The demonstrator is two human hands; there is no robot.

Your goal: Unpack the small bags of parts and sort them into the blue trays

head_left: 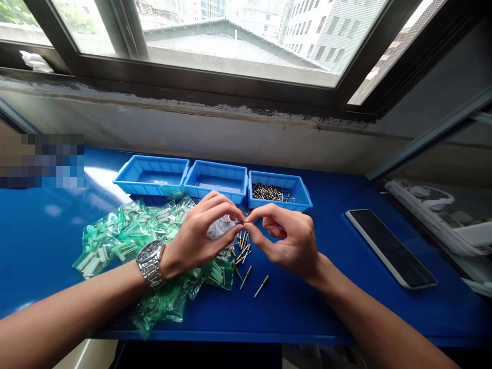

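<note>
My left hand [203, 230] and my right hand [284, 238] meet at the fingertips above the blue tabletop [49, 246]. Both pinch a tiny dark metal pin [240, 222], which is mostly hidden by the fingers. Just below them lies a loose scatter of gold-and-dark metal pins [243, 250], and a crumpled clear plastic bag [220, 230] sits under my left hand. Green plastic bags of white parts [125, 238] spread left of it. A steel wristwatch [150, 262] circles my left wrist.
Three blue plastic bins stand at the back: a left bin [151, 175], a middle bin [215, 180], and a right bin [279, 190] holding several metal pins. A smartphone [391, 248] lies face up to the right. A window [238, 43] and a concrete ledge [172, 128] lie beyond.
</note>
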